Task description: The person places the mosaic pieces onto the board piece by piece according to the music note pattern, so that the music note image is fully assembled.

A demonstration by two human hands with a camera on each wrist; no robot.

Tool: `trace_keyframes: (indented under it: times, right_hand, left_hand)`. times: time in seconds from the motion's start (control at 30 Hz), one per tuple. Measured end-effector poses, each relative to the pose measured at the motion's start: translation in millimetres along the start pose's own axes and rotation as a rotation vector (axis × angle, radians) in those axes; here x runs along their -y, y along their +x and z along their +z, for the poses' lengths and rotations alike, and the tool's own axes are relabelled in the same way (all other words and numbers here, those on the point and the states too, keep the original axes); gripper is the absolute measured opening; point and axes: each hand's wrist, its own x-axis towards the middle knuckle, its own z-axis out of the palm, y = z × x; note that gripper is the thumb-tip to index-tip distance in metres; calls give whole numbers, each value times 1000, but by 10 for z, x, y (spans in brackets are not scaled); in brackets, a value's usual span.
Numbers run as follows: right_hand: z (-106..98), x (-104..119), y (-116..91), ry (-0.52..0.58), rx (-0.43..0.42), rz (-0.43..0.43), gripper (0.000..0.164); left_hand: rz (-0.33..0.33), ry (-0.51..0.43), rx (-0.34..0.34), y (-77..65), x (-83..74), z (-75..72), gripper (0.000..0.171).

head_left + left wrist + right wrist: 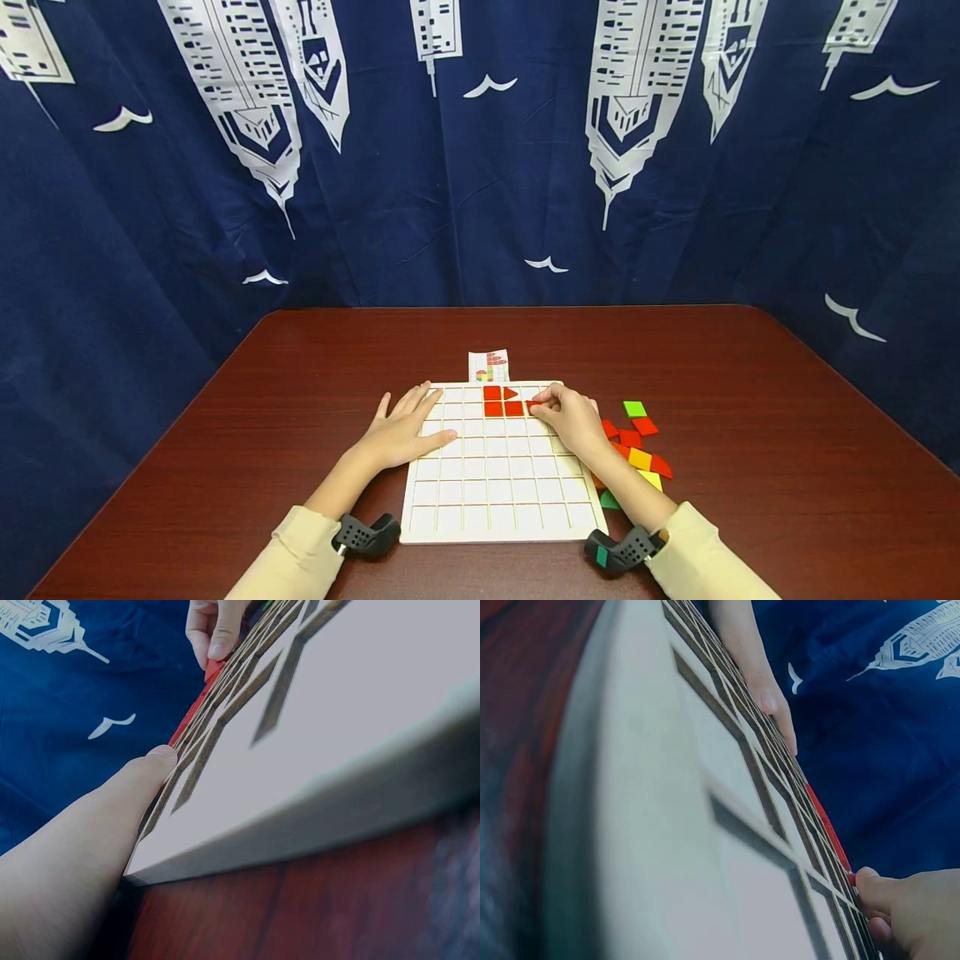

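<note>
A white grid board (501, 492) lies on the table. On its upper rows sit red square tiles (492, 409) and a red triangular tile (510, 393). My right hand (567, 419) pinches a small red tile (532, 404) between thumb and fingertips, just right of the lower red squares; its exact shape is partly hidden. In the right wrist view, a red edge of this tile (851, 878) shows at the thumb. My left hand (408, 433) rests with spread fingers on the board's upper left edge, thumb reaching over the cells.
Loose red, yellow and green tiles (640, 459) lie right of the board, some behind my right forearm. A small printed picture card (488, 365) lies at the board's far edge. The brown table (322, 358) ends at a blue patterned curtain (420, 208).
</note>
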Motion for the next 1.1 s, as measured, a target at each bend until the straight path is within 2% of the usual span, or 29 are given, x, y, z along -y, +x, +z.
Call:
trace_keyframes:
  times: [0.23,0.67,0.93,1.1]
  right_hand:
    - [26,3,13,-36,1,-48,9]
    - [41,34,13,-13,2,-49,7]
    - [19,18,2,-29,-17,-83,8]
    - [-36,4,-23,-5,31,-56,11]
  left_hand:
    - [-2,-5,0,-24,9,-7,80]
    - [-13,4,6,-29,17,-49,80]
    - [-10,-4,4,-12,19,-38,80]
    - [-1,-6,12,4,9,-16,80]
